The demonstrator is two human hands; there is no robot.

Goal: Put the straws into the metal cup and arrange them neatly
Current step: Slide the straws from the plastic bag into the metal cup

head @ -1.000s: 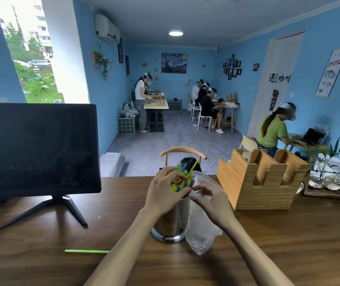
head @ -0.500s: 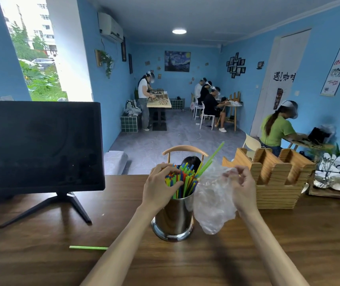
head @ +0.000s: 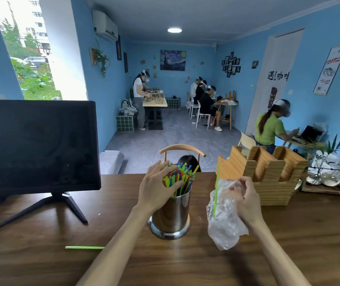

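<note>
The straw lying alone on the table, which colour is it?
Green straw, clearest in the head view.

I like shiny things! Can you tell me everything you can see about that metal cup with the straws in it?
The metal cup is a tall, shiny, steel-looking cylinder with a wider ring at its base. It stands upright on the brown wooden table, between the person's two arms. A thick bunch of colourful straws sticks up out of it, leaning a little. The left hand wraps round the straws just above its rim. A crinkly clear plastic bag hangs just beside it.
</note>
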